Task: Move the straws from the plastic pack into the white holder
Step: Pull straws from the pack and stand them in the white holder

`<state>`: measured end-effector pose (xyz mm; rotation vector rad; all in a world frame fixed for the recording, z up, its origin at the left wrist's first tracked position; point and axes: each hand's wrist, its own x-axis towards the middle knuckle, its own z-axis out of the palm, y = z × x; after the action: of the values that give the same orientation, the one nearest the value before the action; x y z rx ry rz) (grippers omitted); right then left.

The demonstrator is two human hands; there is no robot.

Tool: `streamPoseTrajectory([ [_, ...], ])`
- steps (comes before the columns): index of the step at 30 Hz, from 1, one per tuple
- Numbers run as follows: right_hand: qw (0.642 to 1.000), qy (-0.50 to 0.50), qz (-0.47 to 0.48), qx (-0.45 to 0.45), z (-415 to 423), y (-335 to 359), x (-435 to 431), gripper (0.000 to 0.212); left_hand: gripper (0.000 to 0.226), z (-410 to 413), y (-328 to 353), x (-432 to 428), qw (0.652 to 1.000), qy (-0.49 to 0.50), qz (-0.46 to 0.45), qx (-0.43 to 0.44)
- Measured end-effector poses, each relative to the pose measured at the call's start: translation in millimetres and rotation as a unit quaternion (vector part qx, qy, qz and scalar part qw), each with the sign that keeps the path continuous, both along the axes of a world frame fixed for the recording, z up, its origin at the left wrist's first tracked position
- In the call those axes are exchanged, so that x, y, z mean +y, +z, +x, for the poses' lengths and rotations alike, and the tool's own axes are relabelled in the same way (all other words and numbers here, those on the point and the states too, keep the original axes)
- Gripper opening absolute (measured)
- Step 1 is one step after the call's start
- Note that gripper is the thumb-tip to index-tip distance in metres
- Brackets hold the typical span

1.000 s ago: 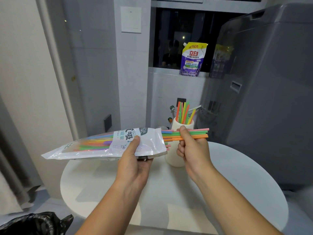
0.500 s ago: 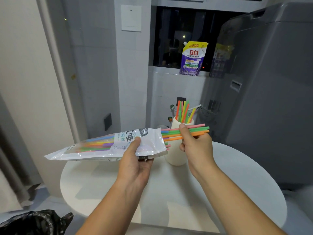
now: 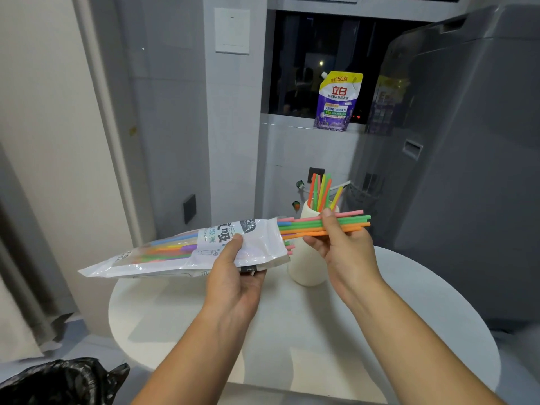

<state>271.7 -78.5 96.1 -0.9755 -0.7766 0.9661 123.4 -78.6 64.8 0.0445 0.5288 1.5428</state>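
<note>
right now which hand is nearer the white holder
Right. The right hand pinches straws in front of the white holder; the left hand grips the plastic pack further to its left.

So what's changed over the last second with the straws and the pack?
The right hand has drawn the straws slightly further out of the plastic pack, free ends tipping up, its grip loosening from a fist to thumb over fingers. The left hand still holds the pack; the white holder is unmoved.
</note>
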Motion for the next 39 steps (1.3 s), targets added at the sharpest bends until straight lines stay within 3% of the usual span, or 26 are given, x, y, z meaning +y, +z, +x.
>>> streamPoseTrajectory([
  [9,0.991,-0.047,-0.036,-0.12,11.2,1.5,1.0,0.032,0.046,-1.0,-0.7,3.1,1.0,-0.001,-0.014,-0.005],
  [15,0.998,-0.026,-0.005,-0.064,16.6,9.7,-0.8,0.027,0.045,-2.0,-1.0,6.1,1.0,-0.001,-0.011,-0.004],
  [39,0.987,-0.128,-0.01,-0.098,60.7,43.2,-4.4,0.027,0.042,-10.9,-7.8,22.2,1.0,0.011,0.01,0.005],
])
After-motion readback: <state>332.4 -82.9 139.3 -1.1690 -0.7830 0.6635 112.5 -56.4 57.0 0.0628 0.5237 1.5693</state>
